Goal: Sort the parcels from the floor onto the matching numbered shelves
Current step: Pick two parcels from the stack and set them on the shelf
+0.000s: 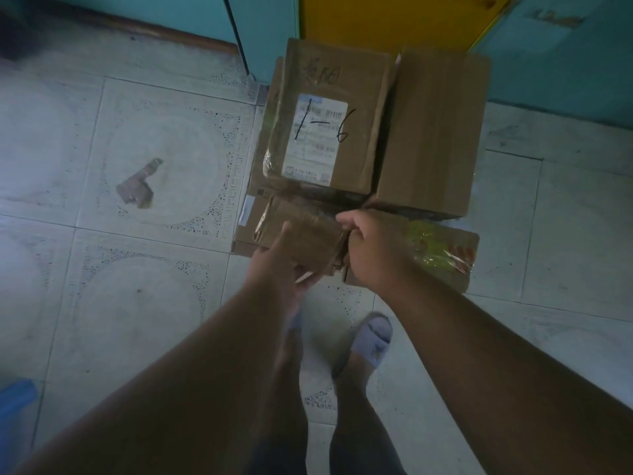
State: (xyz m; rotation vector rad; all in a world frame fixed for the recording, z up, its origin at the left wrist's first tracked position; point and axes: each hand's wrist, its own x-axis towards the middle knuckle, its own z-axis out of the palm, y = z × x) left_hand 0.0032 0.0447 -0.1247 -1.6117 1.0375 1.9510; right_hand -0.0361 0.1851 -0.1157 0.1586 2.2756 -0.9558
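Most of the frame is taken up by a pale tiled floor (154, 303), with teal and yellow panels (394, 15) seen along the top edge. A pile of cardboard parcels is stacked up in the upper middle, right against those panels. The biggest one showing is a plain brown box (435, 132) at upper right; just left of it, touching, a taped box (329, 121) is lying flat with a white shipping label and "1-6" scrawled across it in marker. A flatter box with glossy yellow-green wrap (445, 255) is poking out at the lower right of the pile.

At the pile's near edge, a small tape-wrapped parcel (301, 234) is being gripped from both sides: the left hand (274, 265) is curled round its lower left corner, and the right hand (366, 248) is clamped on its right edge.

A grey slipper (373, 337) can be seen below the hands, and a torn cardboard scrap (137, 186) is left lying on the tiles at middle left.
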